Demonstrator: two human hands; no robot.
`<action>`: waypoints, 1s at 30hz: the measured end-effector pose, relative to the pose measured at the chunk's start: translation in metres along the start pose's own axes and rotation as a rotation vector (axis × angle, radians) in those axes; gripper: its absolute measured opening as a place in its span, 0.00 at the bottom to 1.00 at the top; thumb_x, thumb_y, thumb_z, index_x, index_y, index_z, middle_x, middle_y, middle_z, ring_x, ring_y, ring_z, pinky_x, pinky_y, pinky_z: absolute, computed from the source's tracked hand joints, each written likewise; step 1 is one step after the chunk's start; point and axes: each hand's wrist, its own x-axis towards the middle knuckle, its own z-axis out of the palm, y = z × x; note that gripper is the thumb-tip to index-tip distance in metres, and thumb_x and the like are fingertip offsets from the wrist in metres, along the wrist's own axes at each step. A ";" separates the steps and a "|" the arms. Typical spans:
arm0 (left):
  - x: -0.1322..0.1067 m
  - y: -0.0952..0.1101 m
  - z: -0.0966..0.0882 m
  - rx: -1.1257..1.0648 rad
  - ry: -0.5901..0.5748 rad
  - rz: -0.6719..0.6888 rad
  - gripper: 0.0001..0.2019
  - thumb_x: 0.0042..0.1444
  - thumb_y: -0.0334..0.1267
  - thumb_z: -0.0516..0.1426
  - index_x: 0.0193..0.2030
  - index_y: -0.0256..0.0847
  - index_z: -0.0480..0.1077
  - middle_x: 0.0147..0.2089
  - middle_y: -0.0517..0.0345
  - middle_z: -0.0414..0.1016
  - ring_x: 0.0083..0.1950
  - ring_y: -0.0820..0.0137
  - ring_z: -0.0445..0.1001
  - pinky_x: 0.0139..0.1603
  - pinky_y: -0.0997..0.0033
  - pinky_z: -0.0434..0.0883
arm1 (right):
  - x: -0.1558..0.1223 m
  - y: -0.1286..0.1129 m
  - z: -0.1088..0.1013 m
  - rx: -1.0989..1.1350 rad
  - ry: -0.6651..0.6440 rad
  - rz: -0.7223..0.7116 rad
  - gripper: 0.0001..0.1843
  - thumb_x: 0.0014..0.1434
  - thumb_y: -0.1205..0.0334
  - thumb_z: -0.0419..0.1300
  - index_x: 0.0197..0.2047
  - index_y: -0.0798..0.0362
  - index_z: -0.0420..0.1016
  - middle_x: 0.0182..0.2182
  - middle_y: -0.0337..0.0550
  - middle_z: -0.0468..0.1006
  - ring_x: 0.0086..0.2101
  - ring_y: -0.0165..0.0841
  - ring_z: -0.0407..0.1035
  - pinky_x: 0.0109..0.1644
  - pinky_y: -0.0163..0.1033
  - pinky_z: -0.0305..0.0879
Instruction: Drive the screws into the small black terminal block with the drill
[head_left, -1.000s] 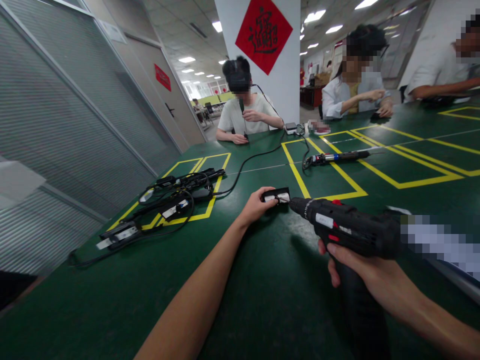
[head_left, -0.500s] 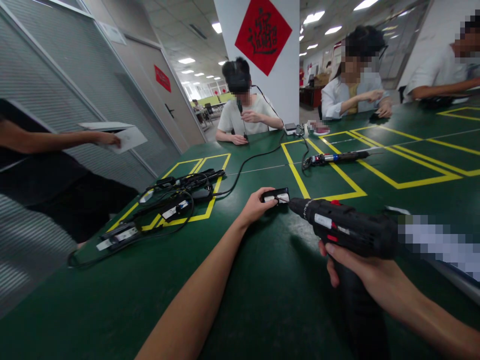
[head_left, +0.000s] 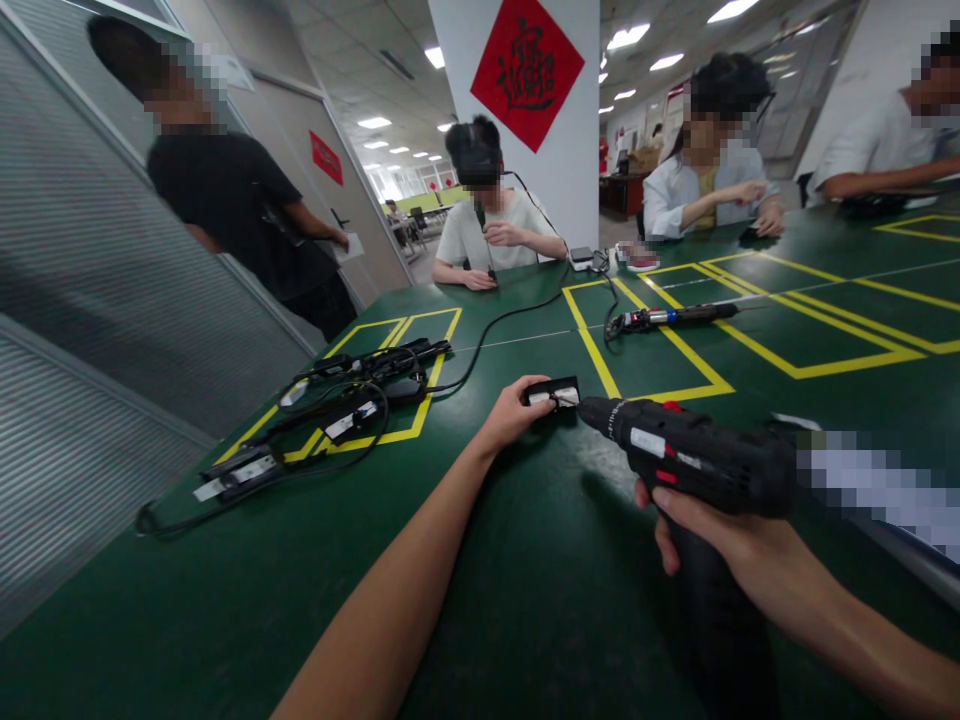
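Drill (head_left: 705, 460) gripped in my right hand (head_left: 727, 528), nosed up to the black box (head_left: 562, 388) my left hand (head_left: 517, 408) holds, just past twelve o'clock. On my feed only the passerby (head_left: 232, 205) at eleven's moved; work looks undisturbed.

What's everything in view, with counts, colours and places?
Table: one, green, centre.
Power drill: one, black and red, foreground right.
Small part: one, black and white, at drill tip.
Corded devices: several, black and white, table left.
Slim tool: one, mostly black, table right.
Tape outlines: several, yellow, on table.
Small device: one, white, far table edge.
Blurred items: two, pale, reddish, table right.
Pillar: one, white, top centre.
Door: one, grey, upper left.
Signs: two, red, pillar and door.
Partition: one, grey, left.
People: four nearby, pale or black tops, background.
Left hand: one, bare, on small part.
Right hand: one, bare, around drill.
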 end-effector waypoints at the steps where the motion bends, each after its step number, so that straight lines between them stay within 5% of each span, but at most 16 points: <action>1: 0.000 0.000 0.000 -0.001 0.001 -0.002 0.24 0.48 0.40 0.59 0.52 0.37 0.65 0.44 0.52 0.73 0.40 0.69 0.72 0.41 0.70 0.69 | 0.000 0.000 0.000 0.011 0.001 0.001 0.15 0.61 0.49 0.50 0.40 0.50 0.70 0.20 0.38 0.74 0.26 0.34 0.68 0.34 0.40 0.61; 30: -0.002 0.003 -0.001 0.045 0.034 -0.029 0.23 0.48 0.43 0.58 0.51 0.38 0.66 0.42 0.53 0.74 0.39 0.68 0.72 0.41 0.70 0.69 | 0.001 -0.001 0.002 0.020 0.012 -0.018 0.15 0.61 0.49 0.49 0.40 0.48 0.70 0.20 0.36 0.74 0.25 0.33 0.67 0.33 0.39 0.60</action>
